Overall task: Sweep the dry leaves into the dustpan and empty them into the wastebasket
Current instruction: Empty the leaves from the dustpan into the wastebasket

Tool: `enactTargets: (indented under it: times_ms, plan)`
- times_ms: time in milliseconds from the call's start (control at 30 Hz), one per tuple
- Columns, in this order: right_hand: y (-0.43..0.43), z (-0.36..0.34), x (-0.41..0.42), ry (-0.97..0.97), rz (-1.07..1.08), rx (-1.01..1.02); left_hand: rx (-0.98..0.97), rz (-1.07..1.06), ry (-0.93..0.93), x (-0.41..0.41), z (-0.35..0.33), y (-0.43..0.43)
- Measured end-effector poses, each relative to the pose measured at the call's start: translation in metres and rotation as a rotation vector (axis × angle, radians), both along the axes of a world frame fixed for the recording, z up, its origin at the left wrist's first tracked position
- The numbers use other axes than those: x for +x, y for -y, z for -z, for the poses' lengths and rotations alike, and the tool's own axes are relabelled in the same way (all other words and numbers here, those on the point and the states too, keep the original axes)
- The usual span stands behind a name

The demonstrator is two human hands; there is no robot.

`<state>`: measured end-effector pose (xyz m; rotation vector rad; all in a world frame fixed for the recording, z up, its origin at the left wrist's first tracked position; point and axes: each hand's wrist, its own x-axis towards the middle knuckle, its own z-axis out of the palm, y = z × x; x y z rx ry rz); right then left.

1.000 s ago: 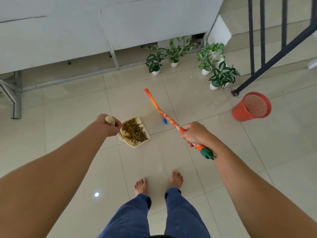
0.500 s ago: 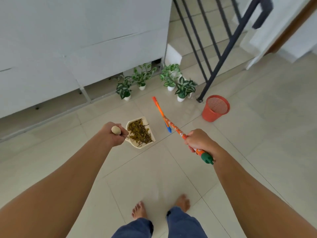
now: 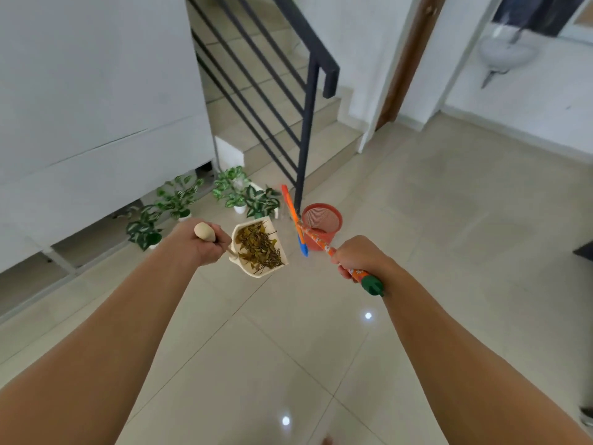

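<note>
My left hand grips the wooden handle of a cream dustpan, held level in the air and filled with dry brown-green leaves. My right hand is closed around an orange broom with a green end cap; its shaft points away from me, with a blue part near the far end. The broom crosses in front of a red mesh wastebasket that stands on the tiled floor by the stair railing post. The dustpan hangs to the left of the wastebasket, apart from it.
Several small potted plants stand along the white wall to the left of the basket. A dark metal stair railing and steps rise behind it. Glossy beige floor tiles stretch to the right towards a doorway.
The view has swung right and forward. Both hands have carried the dustpan and broom closer to the wastebasket, which now sits just beyond the broom shaft.
</note>
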<state>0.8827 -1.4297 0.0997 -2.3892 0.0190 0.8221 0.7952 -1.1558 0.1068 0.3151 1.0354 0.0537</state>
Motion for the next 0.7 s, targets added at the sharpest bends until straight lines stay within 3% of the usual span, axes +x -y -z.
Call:
enactTargets:
  times_ms: [367,700]
  plan:
    - [0.123,-0.043,0.095,0.022,0.122,0.134,-0.013,0.039,0.119,0.102,-0.052,0.112]
    - [0.153,-0.034,0.191,0.02,0.207,0.085,-0.003,0.114,0.132,0.204,-0.052,0.144]
